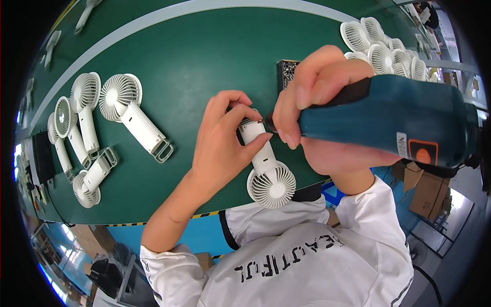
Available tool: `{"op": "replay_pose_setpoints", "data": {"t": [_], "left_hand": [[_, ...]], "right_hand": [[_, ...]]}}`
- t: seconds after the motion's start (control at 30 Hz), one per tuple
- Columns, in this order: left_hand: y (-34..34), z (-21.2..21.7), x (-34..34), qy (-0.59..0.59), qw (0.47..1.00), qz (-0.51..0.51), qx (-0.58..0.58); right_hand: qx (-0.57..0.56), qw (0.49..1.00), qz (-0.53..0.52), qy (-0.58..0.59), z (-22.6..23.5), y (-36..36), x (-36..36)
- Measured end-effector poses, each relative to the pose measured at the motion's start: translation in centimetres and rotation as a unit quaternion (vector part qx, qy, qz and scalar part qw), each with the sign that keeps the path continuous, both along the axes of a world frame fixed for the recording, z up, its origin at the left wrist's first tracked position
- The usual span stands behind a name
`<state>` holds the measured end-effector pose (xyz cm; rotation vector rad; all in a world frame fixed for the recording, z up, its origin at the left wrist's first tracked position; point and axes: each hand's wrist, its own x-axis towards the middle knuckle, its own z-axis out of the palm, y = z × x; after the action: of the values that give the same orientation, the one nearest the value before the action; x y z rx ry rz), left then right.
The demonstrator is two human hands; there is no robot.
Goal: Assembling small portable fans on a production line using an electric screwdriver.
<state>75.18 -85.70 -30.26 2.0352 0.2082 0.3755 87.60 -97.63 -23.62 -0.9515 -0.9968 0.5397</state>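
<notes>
One white handheld fan point(265, 157) lies at the near edge of the green table point(189, 61), between the left hand point(221, 138), which pinches its handle's far end, and the right hand point(313, 88), which grips one teal electric screwdriver point(388, 120). To the left I count five more fans point(144, 128); the far-right fan pile point(381, 59) overlaps too much to tally.

Bright, even light covers the green table point(199, 61), whose far edge bends into an arc. Beyond its left edge, white glare blows out small patches. Black fills the view's corners; the fan point(265, 162) at the table's near edge looks sharp.
</notes>
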Motion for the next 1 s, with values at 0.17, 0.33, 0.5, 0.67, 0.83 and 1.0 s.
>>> {"op": "replay_pose_setpoints", "data": {"t": [0.17, 0.33, 0.5, 0.67, 0.83, 1.0], "left_hand": [[0.0, -0.1, 0.1, 0.000, 1.000, -0.019, 0.022], [0.2, -0.9, 0.5, -0.015, 1.000, -0.022, 0.013], [-0.4, -0.7, 0.4, -0.046, 0.992, -0.024, 0.112], [-0.6, -1.3, 0.2, -0.063, 0.993, -0.016, 0.103], [-0.5, -1.3, 0.0, -0.057, 0.993, -0.011, 0.098], [0.3, -0.3, -0.5, -0.165, 0.974, 0.018, 0.152]], "right_hand": [[-0.004, 1.000, -0.010, 0.010, 0.2, -0.2, -0.3], [0.158, 0.985, -0.018, 0.060, 0.3, -3.2, 2.4], [0.155, 0.986, -0.064, 0.002, -0.3, -6.3, 3.7], [0.132, 0.989, -0.074, -0.002, -1.7, -5.9, 2.3], [0.101, 0.991, -0.086, 0.017, -1.7, -5.7, 2.0], [0.117, 0.990, -0.081, 0.016, 0.1, -5.7, 1.7]]}}
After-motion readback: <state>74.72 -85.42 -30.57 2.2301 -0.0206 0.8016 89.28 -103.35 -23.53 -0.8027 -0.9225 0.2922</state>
